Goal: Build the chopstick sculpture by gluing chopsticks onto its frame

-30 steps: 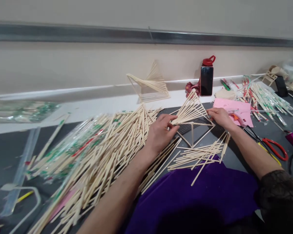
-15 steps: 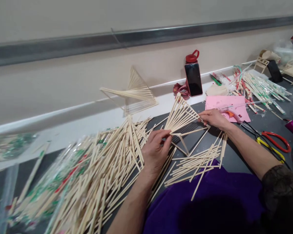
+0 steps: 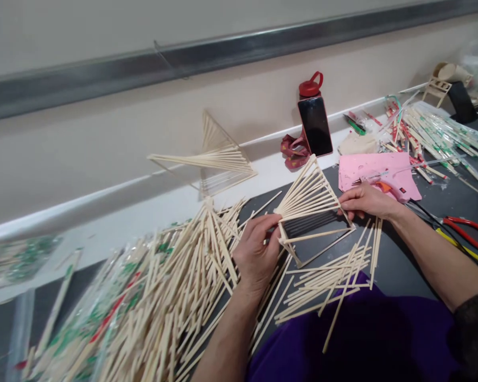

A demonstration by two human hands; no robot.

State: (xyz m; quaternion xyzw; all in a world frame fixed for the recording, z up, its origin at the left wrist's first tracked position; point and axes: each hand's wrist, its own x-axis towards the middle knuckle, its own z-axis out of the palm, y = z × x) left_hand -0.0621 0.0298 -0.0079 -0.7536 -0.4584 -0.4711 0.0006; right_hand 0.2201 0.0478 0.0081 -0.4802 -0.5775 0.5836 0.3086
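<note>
Between my hands stands a chopstick frame [image 3: 308, 193], a fan of wooden sticks joined to a few framing sticks. My left hand [image 3: 258, 246] pinches its left corner, where the sticks meet. At the right edge, the fingers of my right hand [image 3: 366, 201] are closed on the sloping side stick. Just in front of the frame lie loose chopsticks [image 3: 329, 284], partly over purple cloth. Left of my left hand spreads a large heap of bare chopsticks [image 3: 175, 281].
A similar finished-looking stick frame [image 3: 219, 159] leans by the wall. A phone [image 3: 315, 126] stands against a red-lidded bottle [image 3: 311, 85]. A pink glue gun [image 3: 382, 185] rests on pink sheets [image 3: 350, 165], near red-handled pliers [image 3: 470, 231]. Wrapped chopsticks [image 3: 442, 132] lie at the back right.
The chopstick frame has been turned and tilted a little, so its fan faces me more. Both hands keep hold of it. The camera view has shifted slightly.
</note>
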